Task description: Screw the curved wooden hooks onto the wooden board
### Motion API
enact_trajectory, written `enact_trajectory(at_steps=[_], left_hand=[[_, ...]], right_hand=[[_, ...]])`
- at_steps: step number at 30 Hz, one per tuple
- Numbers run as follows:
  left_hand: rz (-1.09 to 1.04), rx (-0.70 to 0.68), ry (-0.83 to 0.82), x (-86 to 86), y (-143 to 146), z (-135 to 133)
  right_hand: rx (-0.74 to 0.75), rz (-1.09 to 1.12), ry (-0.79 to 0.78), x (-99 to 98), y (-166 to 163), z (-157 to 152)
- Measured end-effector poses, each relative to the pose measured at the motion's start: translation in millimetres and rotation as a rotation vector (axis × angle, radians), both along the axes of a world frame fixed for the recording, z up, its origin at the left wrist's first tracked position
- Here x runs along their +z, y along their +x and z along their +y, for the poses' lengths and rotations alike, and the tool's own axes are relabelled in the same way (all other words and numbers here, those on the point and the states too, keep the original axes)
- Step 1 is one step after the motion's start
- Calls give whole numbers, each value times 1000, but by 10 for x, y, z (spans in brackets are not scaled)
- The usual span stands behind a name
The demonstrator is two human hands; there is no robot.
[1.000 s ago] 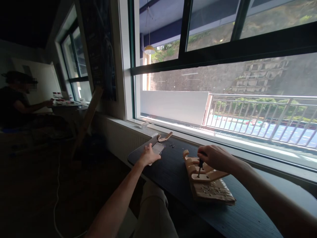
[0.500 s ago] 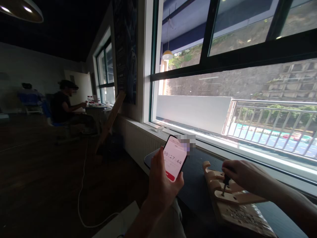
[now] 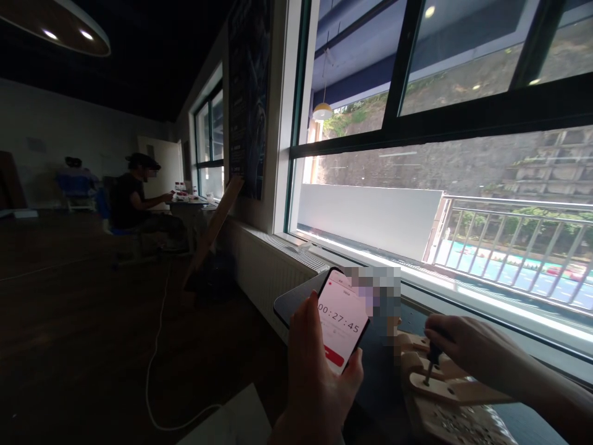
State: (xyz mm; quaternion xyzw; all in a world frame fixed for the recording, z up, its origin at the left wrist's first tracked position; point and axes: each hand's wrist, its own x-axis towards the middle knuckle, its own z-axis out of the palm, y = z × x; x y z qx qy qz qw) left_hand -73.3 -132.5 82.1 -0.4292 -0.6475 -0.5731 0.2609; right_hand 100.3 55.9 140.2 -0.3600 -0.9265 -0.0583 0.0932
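Note:
My left hand (image 3: 319,371) is wrapped round a smartphone (image 3: 343,318), held up with its lit screen facing me and a timer reading 00:27:45. Gripped in my right hand (image 3: 463,343) is a screwdriver (image 3: 433,358) with a dark handle, pointing down. Its tip meets a hole in a light wooden piece (image 3: 451,390) with rounded ends. Similar wooden parts (image 3: 410,341) stand behind it, partly covered by blurred blocks. Under them lies a brown packet or board (image 3: 445,420) bearing many small pieces that look like screws.
A dark table (image 3: 380,383) runs along the window sill, above a radiator (image 3: 259,259). A white cable (image 3: 152,346) trails on the floor at left. Farther back, a person (image 3: 132,201) sits at another table, near a leaning wooden board (image 3: 215,228).
The view has shifted, so the scene sits a little lower and farther right. The phone's timer went from 00:27:44 to 00:27:45. Both hands keep their holds, and the screwdriver stays at the same hole.

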Motion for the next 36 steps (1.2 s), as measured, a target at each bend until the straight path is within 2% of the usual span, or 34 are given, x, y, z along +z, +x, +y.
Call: enact_trajectory(at_steps=[23,26,30,36], left_hand=[[20,22,16,33,25,-56],[8,-1,-12,7,-48,15],[23,-50,-210,-111,-392,379],[-2,-131,-741,-383,-1004,1141]], right_hand=[[5,-19,5,-29,2,28],[4,-7,2,-25,2,31],[5,-20,-25,2,4,17],[-5,-17,-36,75,-4,-70]])
